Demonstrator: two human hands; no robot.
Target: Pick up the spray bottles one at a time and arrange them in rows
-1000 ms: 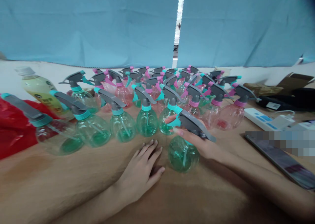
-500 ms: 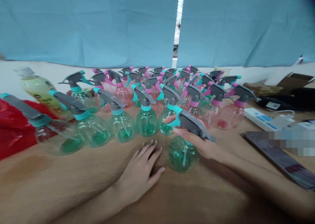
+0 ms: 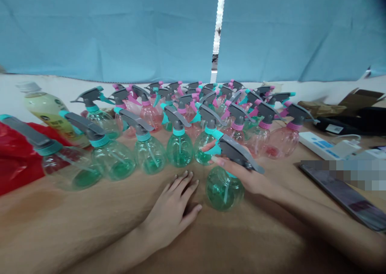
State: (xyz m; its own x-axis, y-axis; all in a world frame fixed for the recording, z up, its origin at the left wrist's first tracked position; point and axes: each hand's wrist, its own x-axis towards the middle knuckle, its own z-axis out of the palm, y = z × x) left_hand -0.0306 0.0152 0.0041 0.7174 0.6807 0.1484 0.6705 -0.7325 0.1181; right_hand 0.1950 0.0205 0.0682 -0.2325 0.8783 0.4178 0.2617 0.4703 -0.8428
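My right hand (image 3: 245,177) is wrapped round the neck of a green spray bottle (image 3: 224,189) at the front. This bottle has a grey and turquoise trigger head, and a thin tube shows inside its clear body. My left hand (image 3: 173,207) rests palm down on the wooden table (image 3: 99,230), its fingers stretched out, apart from the bottle. Just beyond my hands stand more green spray bottles, the nearest being a round green one (image 3: 180,149). Pink spray bottles (image 3: 282,141) stand at the right end of the group, and others crowd behind.
On the left, a yellowish drink bottle (image 3: 50,113) leans near a red plastic bag (image 3: 21,161). A phone (image 3: 340,193) and a white power strip (image 3: 319,145) lie on the right, with an open cardboard box (image 3: 360,101) behind. Blue cloth (image 3: 120,33) hangs at the back.
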